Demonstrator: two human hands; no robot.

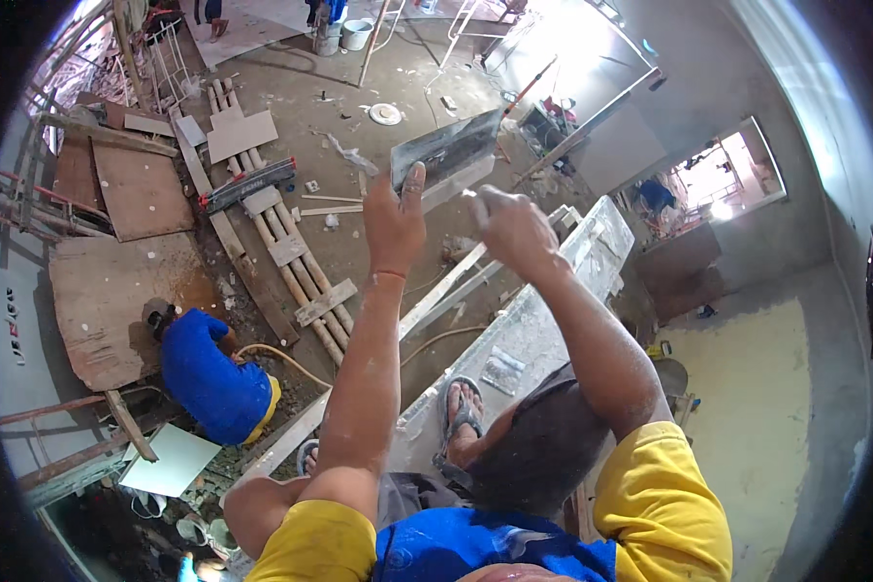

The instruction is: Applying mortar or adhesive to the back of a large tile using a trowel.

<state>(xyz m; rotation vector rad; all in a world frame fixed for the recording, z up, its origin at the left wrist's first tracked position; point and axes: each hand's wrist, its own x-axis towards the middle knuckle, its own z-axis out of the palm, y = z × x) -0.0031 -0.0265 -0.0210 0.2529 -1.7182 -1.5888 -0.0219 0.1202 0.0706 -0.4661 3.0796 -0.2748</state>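
left hand (395,225) grips steel trowel (446,150); right hand (514,231) closed beside it.

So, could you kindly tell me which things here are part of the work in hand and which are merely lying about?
In hand:
- left hand holding the flat steel trowel
- right hand closed beside the trowel; what it holds is unclear
- grey plank under the sandalled foot

Lying about:
- wooden ladder on the floor
- white bucket
- plywood sheets
- white tile near a crouching person in blue
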